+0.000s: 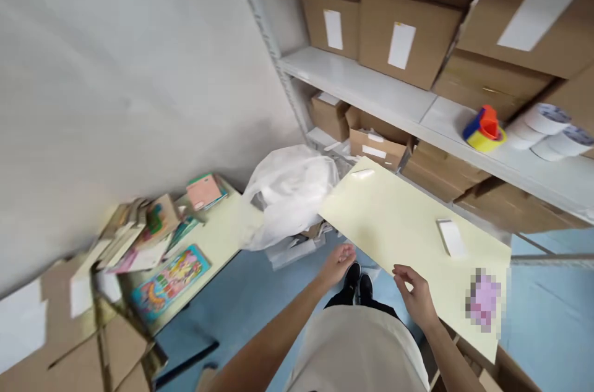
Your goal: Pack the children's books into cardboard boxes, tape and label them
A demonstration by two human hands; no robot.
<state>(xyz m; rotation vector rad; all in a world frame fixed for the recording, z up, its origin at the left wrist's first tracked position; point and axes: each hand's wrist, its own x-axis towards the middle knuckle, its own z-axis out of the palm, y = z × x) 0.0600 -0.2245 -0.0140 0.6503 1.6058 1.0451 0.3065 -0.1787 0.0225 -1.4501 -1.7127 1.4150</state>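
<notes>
My left hand hovers near the left edge of the pale yellow table, its fingers loosely bent and nothing seen in them. My right hand is over the table's front edge, thumb and forefinger curved with a gap between them; it holds nothing that I can make out. Farther right on the tabletop lie a small white box and a pink-purple item, blurred out by pixels. A small white scrap rests at the table's far corner.
A large white plastic bag bulges between the two tables. Books cover the left table, with cardboard in front. Shelves hold cartons, a tape dispenser and tape rolls.
</notes>
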